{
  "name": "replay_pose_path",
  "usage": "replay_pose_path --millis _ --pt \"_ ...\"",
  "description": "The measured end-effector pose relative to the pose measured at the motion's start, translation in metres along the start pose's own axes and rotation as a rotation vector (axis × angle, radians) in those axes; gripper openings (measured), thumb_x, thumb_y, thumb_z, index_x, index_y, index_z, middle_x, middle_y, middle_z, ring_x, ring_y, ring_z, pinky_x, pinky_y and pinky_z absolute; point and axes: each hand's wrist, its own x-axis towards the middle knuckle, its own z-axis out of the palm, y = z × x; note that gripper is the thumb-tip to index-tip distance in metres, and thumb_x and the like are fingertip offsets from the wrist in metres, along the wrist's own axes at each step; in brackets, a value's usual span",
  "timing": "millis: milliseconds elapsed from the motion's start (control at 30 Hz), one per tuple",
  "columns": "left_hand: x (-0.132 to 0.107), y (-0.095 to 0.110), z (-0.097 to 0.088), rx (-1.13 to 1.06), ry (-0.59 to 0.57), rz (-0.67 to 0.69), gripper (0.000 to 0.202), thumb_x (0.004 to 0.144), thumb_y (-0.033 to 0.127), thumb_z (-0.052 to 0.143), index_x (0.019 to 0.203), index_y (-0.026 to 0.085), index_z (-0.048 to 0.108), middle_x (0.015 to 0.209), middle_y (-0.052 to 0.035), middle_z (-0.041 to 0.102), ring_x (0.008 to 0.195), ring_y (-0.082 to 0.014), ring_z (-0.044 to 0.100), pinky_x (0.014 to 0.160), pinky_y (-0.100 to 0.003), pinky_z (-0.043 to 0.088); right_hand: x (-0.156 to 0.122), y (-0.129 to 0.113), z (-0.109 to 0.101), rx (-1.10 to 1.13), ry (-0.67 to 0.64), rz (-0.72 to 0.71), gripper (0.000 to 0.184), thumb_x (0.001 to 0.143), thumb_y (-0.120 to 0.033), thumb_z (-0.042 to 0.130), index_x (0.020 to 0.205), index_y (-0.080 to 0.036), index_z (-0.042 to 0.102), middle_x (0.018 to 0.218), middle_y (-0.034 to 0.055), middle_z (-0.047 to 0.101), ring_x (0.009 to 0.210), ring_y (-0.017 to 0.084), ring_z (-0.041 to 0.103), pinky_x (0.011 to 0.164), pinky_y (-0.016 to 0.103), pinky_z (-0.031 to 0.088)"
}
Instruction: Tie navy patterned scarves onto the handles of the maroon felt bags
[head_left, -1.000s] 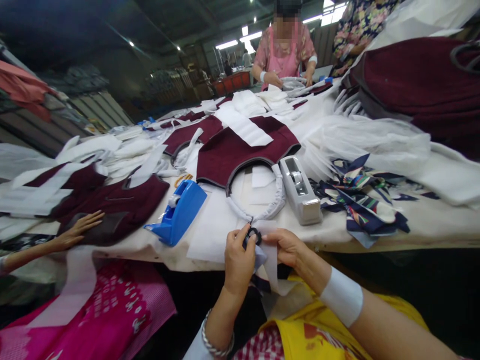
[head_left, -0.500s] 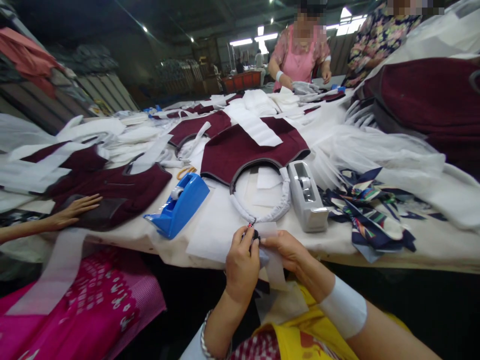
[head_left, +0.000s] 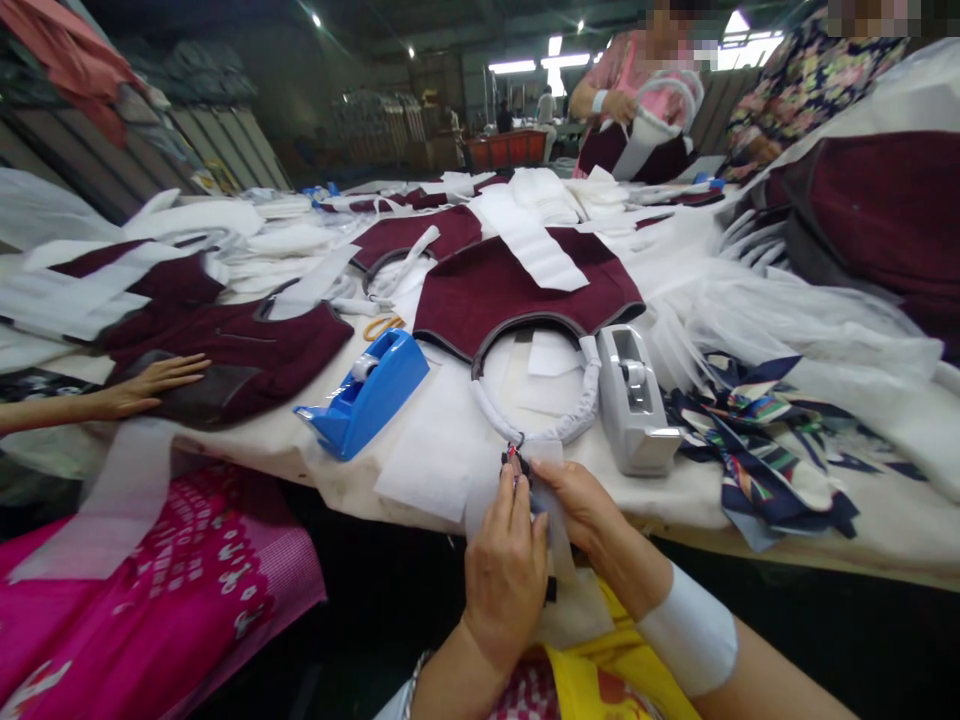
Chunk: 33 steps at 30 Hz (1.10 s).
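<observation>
My left hand [head_left: 506,560] and my right hand [head_left: 581,505] meet at the table's near edge, both closed on a small dark charm [head_left: 516,463] and a strip of white wrapping paper [head_left: 551,515]. The charm hangs from the white-wrapped handle [head_left: 581,405] of a maroon bag [head_left: 517,290] lying flat on the table. A grey tape dispenser [head_left: 634,400] stands just right of the handle. A blue tape dispenser [head_left: 367,395] sits to the left.
A co-worker's hand [head_left: 150,380] rests on another maroon bag [head_left: 232,355] at the left. Patterned navy scarves [head_left: 757,440] lie at the right beside clear plastic bags [head_left: 787,310]. Two people stand at the far end. Pink fabric [head_left: 150,600] hangs below the table.
My left hand has slid over the charm and paper, its fingers now pointing up. The far person has lifted a bag with a white handle. The view has shifted slightly left.
</observation>
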Motion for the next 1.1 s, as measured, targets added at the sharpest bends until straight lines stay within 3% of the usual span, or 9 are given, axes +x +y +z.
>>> replay_pose_path --millis 200,333,400,533,600,700,767,967,1100 --pt "-0.001 -0.004 -0.002 0.038 0.063 0.052 0.040 0.083 0.021 0.045 0.123 0.016 0.049 0.130 -0.0134 0.051 0.114 -0.0260 0.052 0.093 -0.043 0.048 0.003 -0.004 0.015 -0.022 0.046 -0.021 0.035 0.046 -0.031 0.080 0.068 -0.011 0.061 0.061 0.0015 0.061 0.052 0.011 0.050 0.052 0.024 0.039" --pt "0.000 -0.007 -0.005 -0.186 0.024 0.027 0.035 0.085 0.021 0.043 0.118 0.021 0.053 0.127 -0.0101 0.054 0.115 -0.0221 0.051 0.096 -0.041 0.045 0.006 -0.001 0.017 -0.065 0.119 -0.090 0.032 0.043 -0.022 0.080 0.065 -0.011 0.061 0.059 0.0000 0.061 0.052 0.010 0.050 0.052 0.022 0.038" --pt "0.003 -0.016 -0.009 -0.379 0.042 -0.118 0.032 0.085 0.027 0.044 0.115 0.023 0.055 0.121 -0.0085 0.059 0.112 -0.0200 0.053 0.097 -0.038 0.045 0.005 -0.001 0.016 -0.073 0.142 -0.103 0.029 0.044 -0.021 0.079 0.065 -0.011 0.062 0.059 -0.0002 0.061 0.053 0.011 0.050 0.053 0.023 0.039" --pt "0.022 -0.045 -0.019 -0.675 0.210 -0.683 0.054 0.073 0.045 0.058 0.118 0.016 0.049 0.116 -0.0137 0.059 0.099 -0.0208 0.059 0.087 -0.035 0.049 0.000 -0.007 0.013 -0.067 0.123 -0.060 0.031 0.045 -0.023 0.078 0.070 -0.011 0.064 0.061 0.0012 0.062 0.053 0.013 0.052 0.053 0.025 0.042" --pt "0.035 -0.055 -0.022 -0.846 0.073 -0.803 0.060 0.068 0.050 0.063 0.114 0.013 0.051 0.109 -0.0143 0.062 0.095 -0.0216 0.060 0.084 -0.034 0.050 -0.003 -0.011 0.013 -0.071 0.092 -0.046 0.032 0.045 -0.025 0.077 0.071 -0.011 0.064 0.062 0.0019 0.062 0.053 0.013 0.052 0.054 0.026 0.043" --pt "0.050 -0.053 -0.023 -1.198 -0.316 -0.829 0.053 0.067 0.052 0.062 0.103 0.012 0.059 0.089 -0.0106 0.069 0.083 -0.0220 0.064 0.075 -0.034 0.052 -0.005 -0.013 0.013 -0.105 0.051 -0.067 0.033 0.046 -0.029 0.077 0.070 -0.011 0.063 0.063 0.0020 0.061 0.053 0.013 0.052 0.056 0.027 0.044" --pt "0.056 -0.045 -0.019 -1.376 -0.441 -0.832 0.051 0.068 0.049 0.062 0.103 0.012 0.060 0.081 -0.0083 0.070 0.076 -0.0214 0.064 0.072 -0.034 0.052 -0.004 -0.012 0.013 -0.155 0.047 -0.107 0.034 0.047 -0.030 0.076 0.072 -0.012 0.063 0.065 0.0023 0.062 0.055 0.013 0.052 0.058 0.027 0.044" --pt "0.055 -0.032 -0.001 -1.380 -0.422 -0.813 0.042 0.052 0.027 0.077 0.089 0.010 0.066 0.073 -0.0058 0.070 0.067 -0.0178 0.063 0.071 -0.030 0.049 0.003 0.000 0.006 -0.456 0.084 -0.301 0.025 0.062 -0.037 0.064 0.072 -0.015 0.064 0.066 0.0003 0.061 0.062 0.015 0.053 0.059 0.026 0.040" --pt "0.053 -0.035 0.001 -1.346 -0.391 -0.833 0.032 0.054 0.025 0.075 0.082 0.011 0.067 0.069 -0.0038 0.070 0.063 -0.0160 0.062 0.066 -0.028 0.049 -0.001 -0.004 -0.011 -0.774 0.086 -0.409 0.016 0.069 -0.032 0.059 0.068 -0.017 0.065 0.068 0.0002 0.062 0.068 0.018 0.053 0.064 0.026 0.037"
